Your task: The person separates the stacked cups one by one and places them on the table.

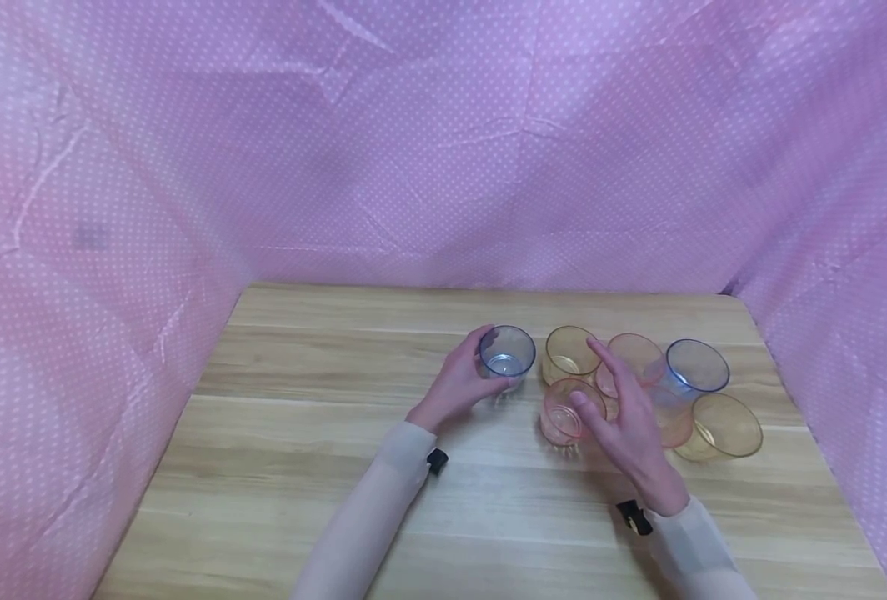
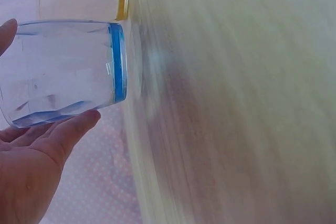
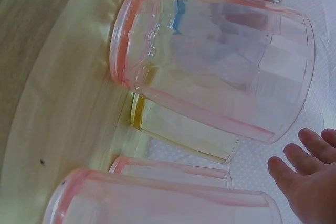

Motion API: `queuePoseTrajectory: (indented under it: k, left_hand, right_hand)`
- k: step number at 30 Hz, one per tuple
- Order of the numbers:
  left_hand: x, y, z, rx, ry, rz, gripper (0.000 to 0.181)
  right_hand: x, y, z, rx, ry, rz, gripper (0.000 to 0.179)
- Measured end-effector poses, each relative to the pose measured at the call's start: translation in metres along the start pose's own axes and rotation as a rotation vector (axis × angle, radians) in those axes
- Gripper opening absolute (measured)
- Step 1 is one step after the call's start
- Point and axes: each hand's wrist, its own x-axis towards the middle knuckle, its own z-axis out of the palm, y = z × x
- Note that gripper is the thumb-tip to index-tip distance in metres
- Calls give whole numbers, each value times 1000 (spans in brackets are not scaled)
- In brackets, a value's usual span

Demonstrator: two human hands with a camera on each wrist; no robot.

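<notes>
My left hand (image 1: 468, 375) grips a clear blue-tinted glass (image 1: 507, 354) at the left end of the group, thumb on the near side and fingers round the far side. In the left wrist view the glass's blue base (image 2: 118, 62) is close over the wooden table. My right hand (image 1: 627, 417) is held over the other glasses with its fingers extended. Nearest to it are a front pink glass (image 1: 561, 421) and a yellow glass (image 1: 569, 354) behind. In the right wrist view its fingers (image 3: 299, 163) are apart from the rim of the pink glass (image 3: 210, 66).
Right of and under my right hand stand a back pink glass (image 1: 634, 360), a second blue glass (image 1: 697, 367), a partly hidden pink glass (image 1: 674, 417) and a yellow glass (image 1: 721, 429). The wooden table (image 1: 278, 467) has pink dotted cloth (image 1: 413, 167) around it.
</notes>
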Motion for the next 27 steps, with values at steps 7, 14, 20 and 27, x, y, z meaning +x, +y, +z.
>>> queuePoseTrajectory:
  k: [7,14,20,27]
  left_hand:
    - [7,-1,4,3,-3,-9,94]
    - [10,-2,6,12,-8,-25,95]
    - [11,-3,8,41,-31,-39,102]
    - [2,-6,3,104,-63,3,113]
  right_hand:
    - [0,2,1,-11,-4,-3,75]
    - [1,2,1,-13,-10,7,74]
    - [2,2,0,-12,-22,2,75]
    - [4,2,0,-21,-38,7,75]
